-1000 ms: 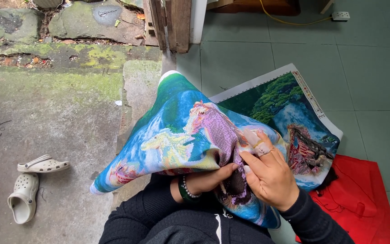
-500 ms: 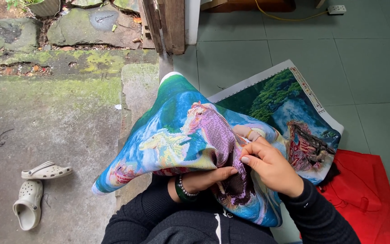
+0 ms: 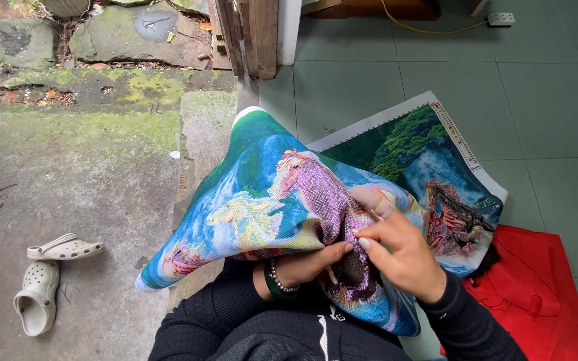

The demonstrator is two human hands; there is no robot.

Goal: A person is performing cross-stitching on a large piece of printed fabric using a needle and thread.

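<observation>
right hand (image 3: 406, 257): pinch shifted onto purple patch | left hand (image 3: 309, 264): still gripping canvas (image 3: 255, 207) underside

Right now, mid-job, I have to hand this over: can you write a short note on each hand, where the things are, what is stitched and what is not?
Left hand: under the folded edge of the canvas, gripping it from below.
Right hand: on top, fingers pinched on the purple stitched patch; I cannot make out a needle.
Canvas lies over the lap, its far end spread on the green tile floor, beside a red cloth.
Done: the pink and purple horse area looks stitched.
Left: the rest looks unstitched, though I cannot be certain.
</observation>
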